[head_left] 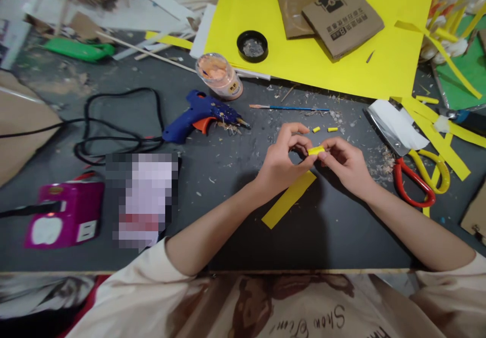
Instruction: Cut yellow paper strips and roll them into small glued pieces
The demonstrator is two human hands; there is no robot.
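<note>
Between my left hand (283, 160) and my right hand (347, 165) is a small rolled piece of yellow paper (315, 150). My left thumb and fingers pinch one end of it, and the right fingertips close on the other. Below the left hand a flat yellow paper strip (290, 199) lies on the dark table. Just beyond my fingers rest two short yellow paper rolls, one on the left (316, 129) and one on the right (332, 129). A thin blue paintbrush (299, 108) lies farther back.
Left of my hands lie a blue glue gun (205, 115) with its black cord, and an open paint jar (224, 77). Scissors with red and yellow handles (413, 176) and yellow strips (442, 145) are at right. A large yellow sheet (364, 77) holds cardboard pieces (343, 19).
</note>
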